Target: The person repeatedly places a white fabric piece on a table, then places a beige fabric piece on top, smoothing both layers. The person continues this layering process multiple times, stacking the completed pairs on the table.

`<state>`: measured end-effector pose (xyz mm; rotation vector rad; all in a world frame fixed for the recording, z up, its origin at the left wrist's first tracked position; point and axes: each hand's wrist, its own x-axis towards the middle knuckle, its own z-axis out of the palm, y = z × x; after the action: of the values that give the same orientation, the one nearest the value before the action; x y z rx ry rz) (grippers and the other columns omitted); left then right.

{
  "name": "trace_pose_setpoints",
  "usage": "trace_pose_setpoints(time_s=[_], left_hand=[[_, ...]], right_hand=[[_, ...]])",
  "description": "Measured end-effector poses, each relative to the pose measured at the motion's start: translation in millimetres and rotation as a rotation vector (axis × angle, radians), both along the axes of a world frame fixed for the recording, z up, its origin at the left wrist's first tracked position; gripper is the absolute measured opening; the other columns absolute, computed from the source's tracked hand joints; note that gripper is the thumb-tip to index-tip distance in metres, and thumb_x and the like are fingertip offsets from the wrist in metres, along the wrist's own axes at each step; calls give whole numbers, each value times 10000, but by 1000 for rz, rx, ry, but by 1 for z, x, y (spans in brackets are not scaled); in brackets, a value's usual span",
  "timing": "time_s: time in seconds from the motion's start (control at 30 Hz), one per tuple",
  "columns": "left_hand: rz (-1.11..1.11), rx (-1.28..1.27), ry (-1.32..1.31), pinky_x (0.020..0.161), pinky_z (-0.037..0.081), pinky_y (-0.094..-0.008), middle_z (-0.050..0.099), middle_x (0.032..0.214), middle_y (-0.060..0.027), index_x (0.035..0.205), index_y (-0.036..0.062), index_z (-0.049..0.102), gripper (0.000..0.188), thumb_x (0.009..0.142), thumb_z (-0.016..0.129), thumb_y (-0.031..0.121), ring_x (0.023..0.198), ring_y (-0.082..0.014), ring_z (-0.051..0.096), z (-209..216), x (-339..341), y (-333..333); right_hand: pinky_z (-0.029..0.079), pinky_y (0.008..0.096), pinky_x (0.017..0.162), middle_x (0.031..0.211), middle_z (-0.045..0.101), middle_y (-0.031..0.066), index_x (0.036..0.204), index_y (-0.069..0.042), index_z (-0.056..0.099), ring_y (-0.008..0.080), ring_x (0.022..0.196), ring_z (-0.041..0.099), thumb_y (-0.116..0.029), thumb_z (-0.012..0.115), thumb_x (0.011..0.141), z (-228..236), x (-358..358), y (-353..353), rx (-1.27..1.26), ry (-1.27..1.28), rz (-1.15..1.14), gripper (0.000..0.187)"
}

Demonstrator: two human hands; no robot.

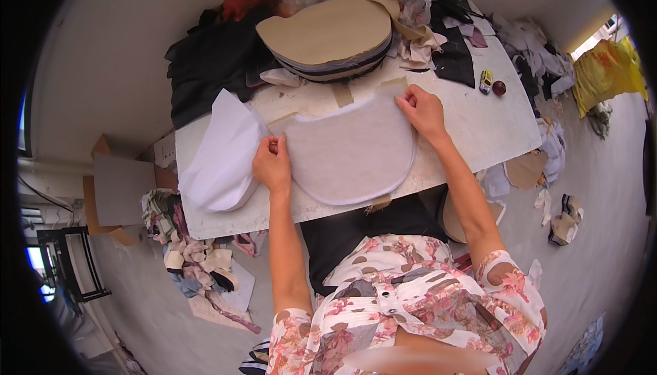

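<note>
White worn surface (479,125), cluttered at the far edge, grey floor around it littered with fabric scraps. Centre of surface: pale grey felt-like panel (350,149), flat, straight top edge, rounded D-shaped bottom, slightly overhanging the near edge. Left hand (272,164) pinches the panel's left top corner, fingers curled closed on the cloth. Right hand (422,110) presses the right top corner, fingers bent, fingertips down on the fabric; cannot tell if it grips. Just left of the panel, a loose white sheet of thin fabric (222,152), smooth, curved, draped over the surface's left edge. Behind the panel, a stack of same-shaped cut pieces (328,36) topped by tan card-like template, striped layers at its edge. Black cloth heap (209,63) far left. Small yellow toy car (486,81) and dark round ball (499,88) at right.
</note>
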<state>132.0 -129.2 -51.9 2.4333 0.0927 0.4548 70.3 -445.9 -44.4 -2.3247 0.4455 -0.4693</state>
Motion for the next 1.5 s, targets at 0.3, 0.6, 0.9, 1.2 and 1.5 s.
trace_pose_setpoints(time_s=[0.3,0.6,0.9,1.2,1.5], left_hand=[[-22,-11,8,527,439,-347,606,586,16,812,132,665,183,813,704,310,548,-174,588,2,2,1],[-264,193,-258,934,398,-427,519,1286,-107,1286,102,542,508,849,670,325,1156,-283,501,30,-20,-11],[-576,408,-26,1123,89,-581,216,1542,-165,1408,122,436,625,901,530,476,1421,-395,146,-1,-13,-17],[-568,384,11,1120,81,-597,225,1533,-186,1399,113,448,685,852,583,502,1417,-411,140,1,-16,-22],[-563,368,-17,1127,90,-570,245,1526,-181,1372,100,482,668,830,619,465,1421,-400,140,-7,-11,-18]], right_hand=[[450,344,528,581,594,66,781,-61,599,220,538,586,-255,720,784,-6,4,-2,-29,-46,-15,229],[396,474,946,1261,511,166,1289,-121,503,325,1208,450,-426,611,872,27,-17,24,-435,-144,69,528],[108,600,1120,1529,214,177,1435,-145,384,373,1433,115,-496,488,922,-5,-17,36,-597,97,360,630],[103,616,1112,1531,205,187,1426,-135,399,375,1434,109,-486,493,918,-1,-21,33,-554,139,357,624],[84,611,1116,1537,201,178,1444,-145,369,377,1435,108,-516,457,923,-9,-18,36,-493,125,344,646]])
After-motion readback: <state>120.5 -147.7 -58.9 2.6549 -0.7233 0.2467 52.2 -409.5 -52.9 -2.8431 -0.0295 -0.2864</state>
